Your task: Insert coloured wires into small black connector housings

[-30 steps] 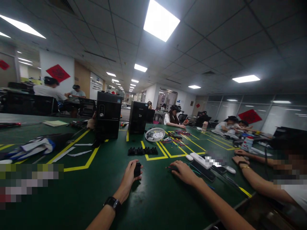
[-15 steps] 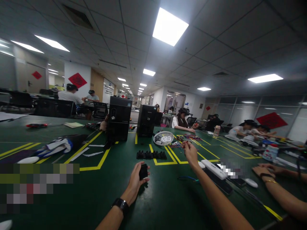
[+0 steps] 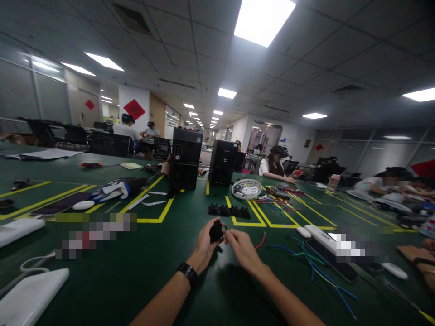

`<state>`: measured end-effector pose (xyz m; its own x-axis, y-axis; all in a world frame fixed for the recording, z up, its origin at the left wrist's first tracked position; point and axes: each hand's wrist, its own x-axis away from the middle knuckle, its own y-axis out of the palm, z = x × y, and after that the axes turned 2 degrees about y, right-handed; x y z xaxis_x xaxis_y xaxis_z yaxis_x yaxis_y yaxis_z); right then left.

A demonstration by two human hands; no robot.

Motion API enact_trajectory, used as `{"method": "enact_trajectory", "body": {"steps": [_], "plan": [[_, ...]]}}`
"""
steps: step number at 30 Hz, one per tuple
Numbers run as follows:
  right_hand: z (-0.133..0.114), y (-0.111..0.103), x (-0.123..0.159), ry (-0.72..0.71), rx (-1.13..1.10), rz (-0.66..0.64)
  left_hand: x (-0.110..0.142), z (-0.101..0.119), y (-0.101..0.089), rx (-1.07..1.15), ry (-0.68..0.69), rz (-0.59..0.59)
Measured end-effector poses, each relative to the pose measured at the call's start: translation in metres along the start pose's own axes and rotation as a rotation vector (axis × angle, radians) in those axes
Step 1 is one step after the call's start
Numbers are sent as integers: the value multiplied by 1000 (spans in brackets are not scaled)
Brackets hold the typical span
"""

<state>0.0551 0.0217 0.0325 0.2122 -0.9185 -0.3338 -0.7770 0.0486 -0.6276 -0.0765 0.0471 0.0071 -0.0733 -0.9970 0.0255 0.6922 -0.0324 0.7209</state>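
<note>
My left hand [image 3: 205, 244], with a black watch on its wrist, is closed round a small black block [image 3: 216, 232] held just above the green table [image 3: 142, 276]. My right hand [image 3: 239, 246] meets it from the right, fingertips pinched at the block's right side; whether they hold a thin wire there is too small to tell. A loose red wire [image 3: 261, 241] lies on the table just right of my right hand. A row of similar black blocks [image 3: 229, 211] sits farther back by a yellow line.
Blue and green wires [image 3: 309, 260] trail right of my hands beside a white power strip [image 3: 321, 238]. Two black computer cases [image 3: 185, 158] and a white fan grille [image 3: 247, 189] stand farther back. White devices [image 3: 29, 299] lie at the near left. Other people sit at the right and behind.
My right hand came back from its reach toward the far wires and now pinches at the black block. The left hand lifted the block slightly. The view swung left.
</note>
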Motion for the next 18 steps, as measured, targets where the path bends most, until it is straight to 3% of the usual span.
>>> {"method": "enact_trajectory", "body": {"steps": [10,18], "plan": [[15,4,5,157,-195,-95,8,3,9,13,-50,-76],[20,7,4,195,-333,-145,7,0,4,-152,49,-225]]}}
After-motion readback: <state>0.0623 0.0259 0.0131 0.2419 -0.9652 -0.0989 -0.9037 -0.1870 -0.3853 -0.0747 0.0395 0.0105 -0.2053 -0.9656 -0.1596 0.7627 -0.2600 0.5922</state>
